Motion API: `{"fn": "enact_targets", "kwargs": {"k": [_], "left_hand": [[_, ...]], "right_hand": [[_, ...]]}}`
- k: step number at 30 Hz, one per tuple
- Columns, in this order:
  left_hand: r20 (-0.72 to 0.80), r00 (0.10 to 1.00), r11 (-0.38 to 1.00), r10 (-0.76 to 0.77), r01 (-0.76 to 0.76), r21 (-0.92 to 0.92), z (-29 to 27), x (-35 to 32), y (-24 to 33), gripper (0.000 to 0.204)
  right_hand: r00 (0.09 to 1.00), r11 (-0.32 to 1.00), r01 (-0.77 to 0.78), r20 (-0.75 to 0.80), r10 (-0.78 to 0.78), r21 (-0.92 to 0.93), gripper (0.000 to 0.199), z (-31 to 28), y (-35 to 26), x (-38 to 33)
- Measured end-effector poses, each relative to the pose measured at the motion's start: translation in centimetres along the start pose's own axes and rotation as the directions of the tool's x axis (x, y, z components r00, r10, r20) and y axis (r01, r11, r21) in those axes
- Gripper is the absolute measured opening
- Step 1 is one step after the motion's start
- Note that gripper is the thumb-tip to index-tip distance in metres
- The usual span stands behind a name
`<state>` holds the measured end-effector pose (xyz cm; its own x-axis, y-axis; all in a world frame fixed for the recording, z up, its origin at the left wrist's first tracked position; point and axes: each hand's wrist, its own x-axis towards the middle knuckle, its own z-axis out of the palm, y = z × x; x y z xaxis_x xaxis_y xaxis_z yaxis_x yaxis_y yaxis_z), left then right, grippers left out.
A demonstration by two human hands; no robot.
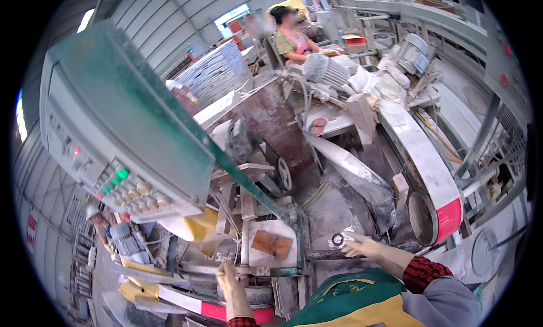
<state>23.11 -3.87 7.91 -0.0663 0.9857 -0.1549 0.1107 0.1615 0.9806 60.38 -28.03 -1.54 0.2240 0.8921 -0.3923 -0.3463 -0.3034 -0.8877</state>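
I see my right hand [362, 246], gloved in pale rubber, reaching out over the near middle of the machine bed, with its fingers closed around a small dark ring-shaped part [337, 239]. The ring sits at the fingertips, on the left end of the hand, just above the wet grey surface. My left hand [231, 284], gloved the same way, lies lower and to the left, fingers curled over a grimy metal bar [249, 270] at the near edge of the machine; how tightly it grips I cannot tell.

Between the two hands, slightly farther off, a brown rectangular tile [272, 244] rests on a pale plate. To the right of my right hand stands a belt wheel [421, 216] carrying a broad white sanding belt [421, 157] with a red patch, curving away to the far right. On the left, filling much of my view, a green-topped control box [121, 117] with rows of round buttons hangs on a slanted green arm. Far off, another person [291, 35] sits at a bench beside a grey motor [322, 69]. Stacked pale slabs [218, 72] lie far left of them.
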Motion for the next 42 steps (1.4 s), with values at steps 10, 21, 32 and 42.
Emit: {"fn": "enact_targets", "kwargs": {"k": [10,21,32,42], "left_hand": [[-0.482,0.855,0.505,0.192,0.335,0.795,-14.1,-0.2,-0.1,0.093],[-0.354,0.842,0.193,0.407,0.3,0.934,-16.3,-1.0,-3.9,0.08],[-0.313,0.774,-0.026,0.551,0.391,0.92,-22.8,1.9,-10.3,0.071],[-0.181,0.789,-0.017,0.587,0.236,0.972,-21.5,2.0,-13.3,0.054]], "right_hand": [[0.958,0.998,-0.032,-0.282,0.046,0.052,0.033,-1.6,2.8,0.0],[0.989,0.723,-0.112,-0.147,0.015,-0.681,0.049,5.3,-3.2,0.4],[0.997,0.575,-0.069,-0.047,0.053,-0.815,0.052,2.9,-1.9,0.5],[0.995,0.664,-0.088,-0.034,0.094,-0.742,0.051,1.1,0.7,0.2]]}}
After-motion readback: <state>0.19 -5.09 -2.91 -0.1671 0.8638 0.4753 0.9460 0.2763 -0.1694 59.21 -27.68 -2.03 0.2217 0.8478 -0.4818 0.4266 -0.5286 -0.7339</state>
